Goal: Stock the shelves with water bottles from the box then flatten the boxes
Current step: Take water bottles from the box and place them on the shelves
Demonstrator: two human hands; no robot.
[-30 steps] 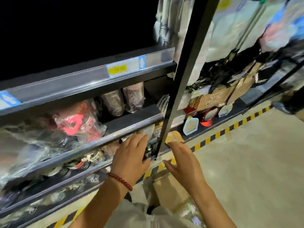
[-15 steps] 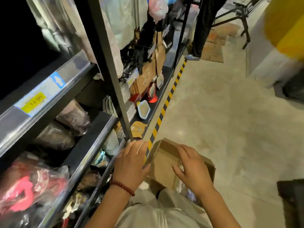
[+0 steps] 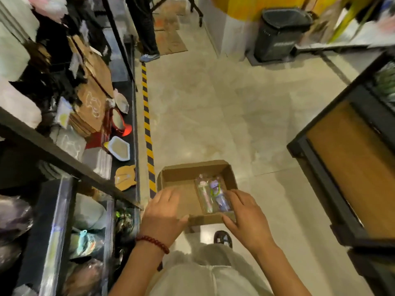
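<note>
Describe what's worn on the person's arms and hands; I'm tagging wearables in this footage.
Both forearms are bare, no sleeves, gloves, rings or watch visible. The left hand has a dark red beaded bracelet at the wrist. The right hand and its wrist wear nothing.

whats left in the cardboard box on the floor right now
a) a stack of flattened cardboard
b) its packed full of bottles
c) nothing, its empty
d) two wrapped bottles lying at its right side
d: the open cardboard box shows a mostly bare bottom, with only two wrapped bottles lying side by side along its right side, just ahead of the right hand.
</note>
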